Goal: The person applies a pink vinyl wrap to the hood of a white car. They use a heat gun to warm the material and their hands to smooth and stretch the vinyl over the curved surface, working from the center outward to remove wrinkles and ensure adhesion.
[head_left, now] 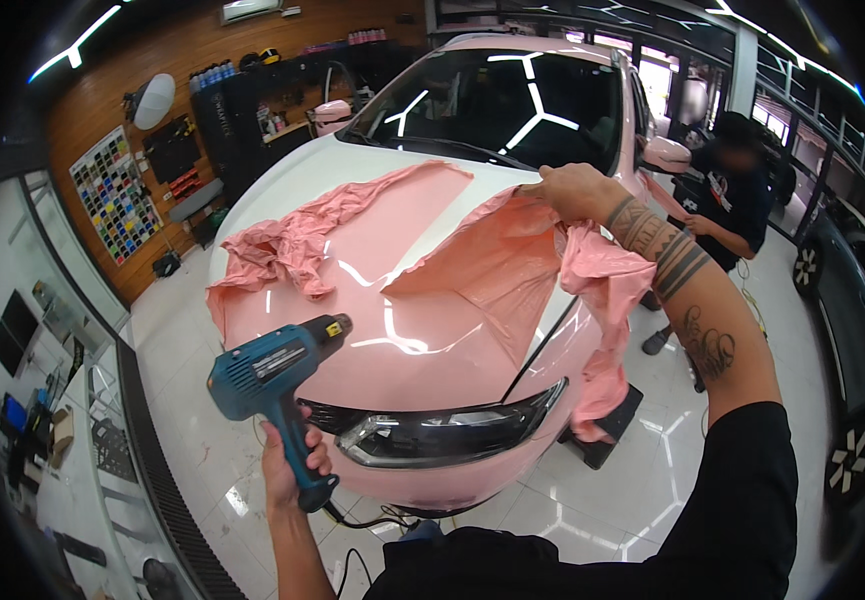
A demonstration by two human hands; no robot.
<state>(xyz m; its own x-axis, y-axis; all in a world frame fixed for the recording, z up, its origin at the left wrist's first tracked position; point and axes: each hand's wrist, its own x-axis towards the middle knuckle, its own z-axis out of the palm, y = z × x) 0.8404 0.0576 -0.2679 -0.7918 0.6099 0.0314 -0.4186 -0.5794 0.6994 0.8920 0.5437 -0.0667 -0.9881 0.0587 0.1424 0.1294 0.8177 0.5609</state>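
My left hand (292, 462) is wrapped round the handle of a teal heat gun (270, 372), its dark nozzle pointing up and right over the hood. With my arm stretched across the hood, my right hand (574, 192) grips the edge of a sheet of pink vinyl film (492, 262) and holds it lifted off the surface. That film still lies on the front part of the car hood (372, 350). White paint shows toward the windshield. Bunched film (287, 245) is heaped on the hood's left side, and more crumpled film (602, 330) hangs over the right fender.
Below the hood edge is the headlight (442, 430). A black step stool (607, 430) stands by the fender. Another person (732, 190) works at the car's right side. A dark car (852, 350) is parked far right. The gun's cord (362, 520) trails downward.
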